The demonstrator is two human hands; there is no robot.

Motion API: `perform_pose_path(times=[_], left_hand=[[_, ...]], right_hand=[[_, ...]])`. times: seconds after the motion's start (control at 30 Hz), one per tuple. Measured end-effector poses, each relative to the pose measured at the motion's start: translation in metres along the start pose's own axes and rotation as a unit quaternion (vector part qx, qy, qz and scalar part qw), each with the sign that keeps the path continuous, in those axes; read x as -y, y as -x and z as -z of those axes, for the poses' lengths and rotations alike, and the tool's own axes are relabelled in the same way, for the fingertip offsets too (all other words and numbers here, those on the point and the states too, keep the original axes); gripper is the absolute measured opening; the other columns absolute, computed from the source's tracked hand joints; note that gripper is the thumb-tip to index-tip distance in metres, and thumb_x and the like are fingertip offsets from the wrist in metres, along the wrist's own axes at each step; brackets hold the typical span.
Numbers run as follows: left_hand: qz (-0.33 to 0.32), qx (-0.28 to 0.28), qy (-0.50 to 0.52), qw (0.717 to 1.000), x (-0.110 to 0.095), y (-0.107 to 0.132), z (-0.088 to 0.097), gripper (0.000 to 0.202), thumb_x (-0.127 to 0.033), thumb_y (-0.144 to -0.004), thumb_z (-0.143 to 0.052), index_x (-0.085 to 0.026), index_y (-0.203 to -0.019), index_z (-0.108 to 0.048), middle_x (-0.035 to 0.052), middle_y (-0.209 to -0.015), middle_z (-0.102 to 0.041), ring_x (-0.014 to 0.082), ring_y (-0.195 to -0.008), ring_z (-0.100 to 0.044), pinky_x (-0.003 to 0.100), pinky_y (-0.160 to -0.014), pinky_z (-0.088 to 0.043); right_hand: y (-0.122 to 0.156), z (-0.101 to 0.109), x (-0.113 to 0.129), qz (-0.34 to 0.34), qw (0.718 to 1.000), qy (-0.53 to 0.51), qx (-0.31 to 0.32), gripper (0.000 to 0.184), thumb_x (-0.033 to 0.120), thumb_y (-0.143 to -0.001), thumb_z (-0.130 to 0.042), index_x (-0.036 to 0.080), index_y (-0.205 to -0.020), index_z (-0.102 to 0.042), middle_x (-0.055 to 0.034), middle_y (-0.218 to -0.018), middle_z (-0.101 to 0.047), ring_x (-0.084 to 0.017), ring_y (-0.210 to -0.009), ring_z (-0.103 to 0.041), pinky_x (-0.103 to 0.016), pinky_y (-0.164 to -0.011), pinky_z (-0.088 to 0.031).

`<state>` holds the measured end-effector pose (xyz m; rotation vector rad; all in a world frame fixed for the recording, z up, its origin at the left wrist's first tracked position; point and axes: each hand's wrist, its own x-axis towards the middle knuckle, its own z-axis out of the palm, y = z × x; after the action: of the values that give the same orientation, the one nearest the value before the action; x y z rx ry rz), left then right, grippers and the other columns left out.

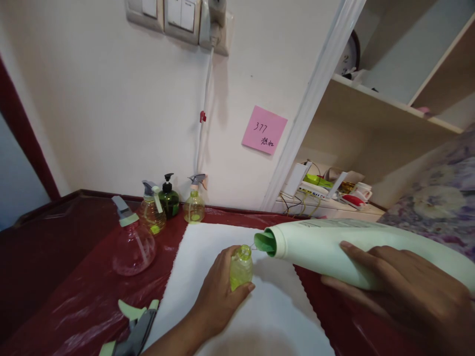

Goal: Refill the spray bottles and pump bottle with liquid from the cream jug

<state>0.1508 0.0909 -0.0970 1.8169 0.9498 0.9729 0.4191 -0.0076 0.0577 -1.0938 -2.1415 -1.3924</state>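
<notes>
My left hand (219, 291) is closed around a small yellow-green see-through bottle (242, 271), upright with its neck uncapped, over a white cloth (276, 316). In my right hand (403, 289) is a large pale green jug (315, 247), tilted on its side with its green spout close to the bottle's mouth. A thin clear strand of liquid shows between spout and bottle neck. A grey and pale green spray trigger head (139, 329) lies on the dark red table cover at the lower left, beside the cloth.
Left of the cloth stands a pink spray bottle (133, 249). Behind it are a yellow spray bottle (153, 212), a dark green pump bottle (169, 198) and another yellow spray bottle (194, 205). A white cable (207, 89) hangs down the wall; shelves (393, 106) rise at right.
</notes>
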Motion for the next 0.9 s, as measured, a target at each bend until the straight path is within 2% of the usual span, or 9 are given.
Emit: perform_pose_path(times=[0.3,0.63,0.9], left_hand=[[-0.015,-0.010,0.001,1.000,0.005,-0.001,-0.002,0.061,-0.029,-0.084,-0.066,-0.025,-0.139,-0.039,0.0108,-0.142,-0.054,0.0303,-0.131,-0.049,0.048,-0.112,-0.035],[-0.008,-0.007,-0.001,1.000,0.001,0.000,0.000,0.063,-0.030,-0.083,-0.066,-0.024,-0.139,-0.040,0.0124,-0.142,-0.054,0.0324,-0.132,-0.049,0.051,-0.112,-0.035],[-0.015,-0.014,-0.005,1.000,0.011,-0.001,-0.002,0.061,-0.030,-0.085,-0.067,-0.027,-0.140,-0.040,0.0103,-0.143,-0.054,0.0303,-0.133,-0.049,0.047,-0.112,-0.035]], right_hand=[[0.002,0.000,0.002,-0.016,1.000,-0.011,0.007,0.017,0.022,-0.095,-0.062,0.011,-0.107,-0.068,-0.0009,-0.065,-0.061,-0.016,-0.053,-0.053,-0.031,-0.061,-0.039],[0.005,-0.002,0.001,-0.019,1.000,-0.017,0.008,0.020,0.026,-0.096,-0.063,0.012,-0.108,-0.067,-0.0018,-0.065,-0.060,-0.018,-0.054,-0.052,-0.033,-0.061,-0.039],[0.004,-0.002,0.001,-0.008,1.000,-0.008,0.006,0.022,0.027,-0.096,-0.063,0.011,-0.111,-0.065,-0.0017,-0.064,-0.061,-0.017,-0.052,-0.053,-0.033,-0.060,-0.039]])
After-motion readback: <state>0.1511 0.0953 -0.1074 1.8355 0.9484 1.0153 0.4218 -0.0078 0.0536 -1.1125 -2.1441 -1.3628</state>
